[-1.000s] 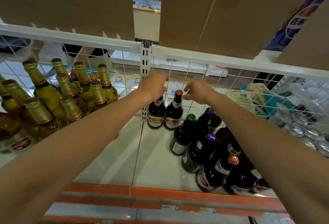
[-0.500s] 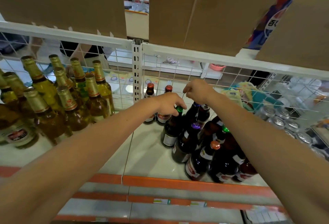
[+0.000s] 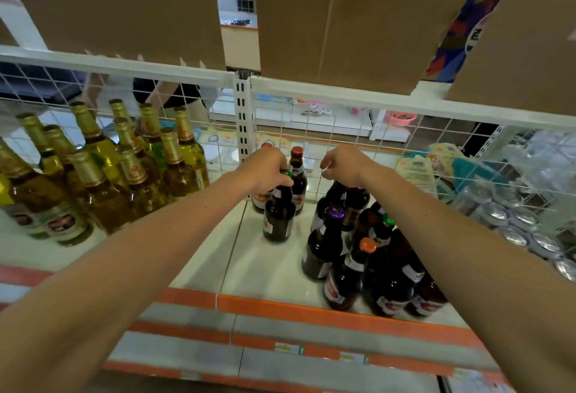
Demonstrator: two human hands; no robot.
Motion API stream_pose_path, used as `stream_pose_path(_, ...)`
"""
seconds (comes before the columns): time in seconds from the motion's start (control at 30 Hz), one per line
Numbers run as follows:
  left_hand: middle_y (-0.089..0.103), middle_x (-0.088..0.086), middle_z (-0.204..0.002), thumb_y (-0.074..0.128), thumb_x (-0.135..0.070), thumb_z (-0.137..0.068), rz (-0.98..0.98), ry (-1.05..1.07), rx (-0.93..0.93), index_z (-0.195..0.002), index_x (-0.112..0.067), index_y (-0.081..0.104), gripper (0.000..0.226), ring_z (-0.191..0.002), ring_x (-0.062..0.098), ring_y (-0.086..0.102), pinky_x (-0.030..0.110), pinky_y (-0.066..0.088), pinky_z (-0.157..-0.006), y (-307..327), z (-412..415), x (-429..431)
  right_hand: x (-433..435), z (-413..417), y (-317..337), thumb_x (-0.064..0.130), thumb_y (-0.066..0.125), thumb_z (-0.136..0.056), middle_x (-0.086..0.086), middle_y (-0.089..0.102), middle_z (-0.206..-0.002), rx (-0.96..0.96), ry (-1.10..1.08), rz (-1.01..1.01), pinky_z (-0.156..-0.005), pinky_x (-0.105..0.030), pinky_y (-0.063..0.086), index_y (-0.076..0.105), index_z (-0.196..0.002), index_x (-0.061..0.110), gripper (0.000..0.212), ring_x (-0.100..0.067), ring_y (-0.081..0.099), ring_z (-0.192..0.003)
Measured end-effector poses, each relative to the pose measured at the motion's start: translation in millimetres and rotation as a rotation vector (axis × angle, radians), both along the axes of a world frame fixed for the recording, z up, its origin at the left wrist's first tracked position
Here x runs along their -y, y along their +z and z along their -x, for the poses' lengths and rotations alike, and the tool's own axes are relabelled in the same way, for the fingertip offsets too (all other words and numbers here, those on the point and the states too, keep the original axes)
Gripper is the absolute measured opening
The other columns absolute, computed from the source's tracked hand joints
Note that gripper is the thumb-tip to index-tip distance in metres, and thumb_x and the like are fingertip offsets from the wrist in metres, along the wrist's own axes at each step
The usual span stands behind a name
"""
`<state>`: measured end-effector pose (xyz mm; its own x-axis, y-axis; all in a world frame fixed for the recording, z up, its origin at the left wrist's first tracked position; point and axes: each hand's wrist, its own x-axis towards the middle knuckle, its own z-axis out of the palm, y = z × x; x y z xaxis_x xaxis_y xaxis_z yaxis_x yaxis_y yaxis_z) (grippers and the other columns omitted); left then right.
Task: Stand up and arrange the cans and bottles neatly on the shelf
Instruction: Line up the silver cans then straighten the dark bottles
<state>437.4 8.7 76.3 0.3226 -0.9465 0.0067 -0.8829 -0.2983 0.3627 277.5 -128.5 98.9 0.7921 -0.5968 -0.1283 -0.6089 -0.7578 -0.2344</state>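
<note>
The green-capped bottle [image 3: 278, 214] has shifted left, left hand [image 3: 265, 168] clamped round its neck; right hand [image 3: 343, 165] curled, grip unclear.

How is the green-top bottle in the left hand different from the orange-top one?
The green-top bottle has a green cap; the orange-top bottle an orange one. The left grip holds the green-top bottle's top; nothing holds the orange-top bottle. The green-top bottle stands outside the crowded bunch; the orange-top bottle is packed in it. Both are dark glass, labelled.
</note>
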Motion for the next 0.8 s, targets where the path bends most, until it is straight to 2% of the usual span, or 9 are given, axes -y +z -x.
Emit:
stream_pose_path(0.13,0.064,0.010,-0.079,0.076,-0.046,-0.080,0.062,0.136,0.047,-0.082,-0.002,0.067,0.045,-0.074,0.026,0.062,0.037,0.051,-0.063,1.4,-10.3,-3.8,0.7,-4.8,-2.0,0.027,0.064,-0.095,-0.007,0.059,-0.133,-0.024,-0.032,-0.010,-0.101,-0.040,0.046,0.065,-0.126,0.016,0.033,-0.026,0.056,-0.118)
stream_pose_path(0.3,0.046,0.000,-0.058,0.075,-0.042,-0.083,0.085,0.213,0.007,-0.059,-0.016,0.043,0.047,-0.055,0.016,0.047,0.027,0.032,-0.048,-5.2,-18.8,-4.0,-0.3,-8.8,-6.4,0.024,0.066,-0.093,-0.008,0.057,-0.134,-0.120,-0.084,-0.009,-0.093,-0.034,0.046,0.060,-0.132,0.015,0.041,-0.027,0.055,-0.119)
stream_pose_path(0.43,0.046,0.000,-0.055,0.075,-0.045,-0.083,0.096,0.244,-0.050,-0.056,-0.016,0.042,0.051,-0.050,0.015,0.045,0.026,0.029,-0.046,-6.1,-25.9,-3.5,0.8,-6.5,-7.8,0.019,0.066,-0.092,-0.009,0.057,-0.134,-0.187,-0.105,0.012,-0.082,-0.029,0.041,0.057,-0.136,0.012,0.045,-0.028,0.054,-0.119)
stream_pose_path(0.5,0.044,0.001,-0.055,0.075,-0.044,-0.083,0.089,0.268,-0.055,-0.055,-0.015,0.041,0.052,-0.049,0.015,0.043,0.026,0.029,-0.045,-4.4,-29.1,-4.4,1.0,-5.9,-8.5,0.017,0.067,-0.091,-0.012,0.059,-0.132,-0.225,-0.122,0.024,-0.081,-0.032,0.047,0.060,-0.132,0.006,0.043,-0.030,0.057,-0.118)
stream_pose_path(0.6,0.045,0.002,-0.056,0.075,-0.042,-0.082,0.089,0.302,-0.072,-0.056,-0.014,0.043,0.050,-0.052,0.018,0.046,0.027,0.029,-0.045,-2.7,-30.7,-5.6,2.2,-4.1,-9.2,0.011,0.069,-0.087,-0.018,0.069,-0.114,-0.305,-0.154,-0.004,-0.077,-0.033,0.054,0.066,-0.120,-0.002,0.035,-0.029,0.068,-0.102)
stream_pose_path(0.67,0.048,0.002,-0.060,0.075,-0.043,-0.082,0.086,0.309,-0.059,-0.059,-0.013,0.046,0.048,-0.057,0.020,0.052,0.027,0.031,-0.046,-4.0,-30.5,-6.2,2.6,-2.6,-9.3,0.007,0.069,-0.087,-0.015,0.074,-0.096,-0.327,-0.157,-0.026,-0.072,-0.031,0.058,0.068,-0.114,-0.001,0.029,-0.023,0.073,-0.086)
stream_pose_path(0.77,0.050,0.002,-0.063,0.074,-0.045,-0.083,0.084,0.307,-0.028,-0.061,-0.013,0.047,0.047,-0.058,0.020,0.054,0.027,0.034,-0.046,-6.4,-33.2,-7.2,2.0,-0.4,-7.6,0.009,0.071,-0.087,-0.009,0.074,-0.094,-0.307,-0.128,0.015,-0.061,-0.024,0.052,0.068,-0.112,0.004,0.027,-0.012,0.068,-0.066)
stream_pose_path(0.8,0.049,0.001,-0.061,0.073,-0.044,-0.084,0.085,0.305,-0.026,-0.060,-0.014,0.046,0.047,-0.055,0.018,0.051,0.027,0.033,-0.045,-6.6,-34.9,-7.8,2.2,0.0,-7.6,0.010,0.072,-0.086,-0.008,0.073,-0.094,-0.296,-0.119,0.025,-0.061,-0.024,0.052,0.068,-0.115,0.006,0.029,-0.009,0.065,-0.062)
